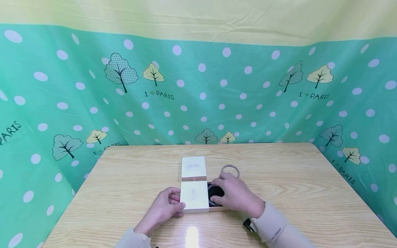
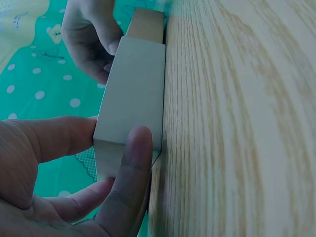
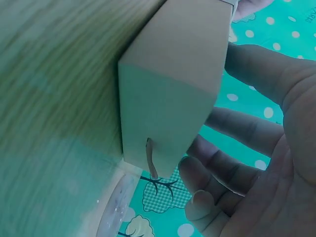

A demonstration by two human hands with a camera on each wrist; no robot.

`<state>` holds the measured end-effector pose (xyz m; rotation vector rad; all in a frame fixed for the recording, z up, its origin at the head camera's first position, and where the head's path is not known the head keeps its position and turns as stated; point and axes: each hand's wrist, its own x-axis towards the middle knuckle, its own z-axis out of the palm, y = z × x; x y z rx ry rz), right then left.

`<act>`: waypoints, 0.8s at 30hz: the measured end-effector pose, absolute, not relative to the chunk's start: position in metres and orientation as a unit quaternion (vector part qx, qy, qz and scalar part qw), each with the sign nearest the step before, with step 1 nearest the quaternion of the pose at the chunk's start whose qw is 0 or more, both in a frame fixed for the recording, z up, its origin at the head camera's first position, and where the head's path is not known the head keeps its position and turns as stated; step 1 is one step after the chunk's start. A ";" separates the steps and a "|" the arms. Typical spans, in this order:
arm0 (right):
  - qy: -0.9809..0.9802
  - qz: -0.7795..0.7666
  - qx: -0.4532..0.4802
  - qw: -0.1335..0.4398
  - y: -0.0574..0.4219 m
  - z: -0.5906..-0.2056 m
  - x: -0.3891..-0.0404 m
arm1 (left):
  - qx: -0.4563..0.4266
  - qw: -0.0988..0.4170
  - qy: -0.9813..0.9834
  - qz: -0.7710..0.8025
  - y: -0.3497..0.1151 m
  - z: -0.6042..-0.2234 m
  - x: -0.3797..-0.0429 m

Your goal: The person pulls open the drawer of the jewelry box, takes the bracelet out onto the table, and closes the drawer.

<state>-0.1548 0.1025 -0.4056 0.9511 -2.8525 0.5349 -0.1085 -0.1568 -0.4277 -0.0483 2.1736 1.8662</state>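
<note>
A white box sleeve with faint script lies flat on the table, its drawer pulled out to the right. My left hand grips the sleeve's left end, thumb at the near side. Inside the drawer, a greyish bangle rests around a black pad. Over the drawer, my right hand holds the bangle, with its thumb at the near part and its fingers toward the far part, partly hidden. A small ribbon tab sticks out of the drawer's end in the right wrist view.
Directly behind the sleeve sits a second white box with similar script. Another bangle lies on the wooden table just beyond my right hand. A green dotted curtain hangs behind the table and at both sides.
</note>
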 end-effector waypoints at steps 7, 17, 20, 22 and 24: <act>-0.934 0.163 0.313 0.056 0.101 -0.407 -0.154 | -0.018 0.139 0.753 0.643 -0.157 -0.427 -0.108; -0.937 0.139 0.314 0.063 0.099 -0.409 -0.153 | -0.020 0.139 0.752 0.644 -0.156 -0.428 -0.109; -0.940 0.137 0.308 0.056 0.098 -0.409 -0.153 | -0.019 0.139 0.752 0.644 -0.156 -0.428 -0.109; -0.941 0.137 0.305 0.052 0.097 -0.409 -0.153 | -0.019 0.137 0.752 0.644 -0.156 -0.427 -0.108; -0.942 0.134 0.304 0.051 0.097 -0.409 -0.152 | -0.019 0.135 0.753 0.644 -0.157 -0.427 -0.108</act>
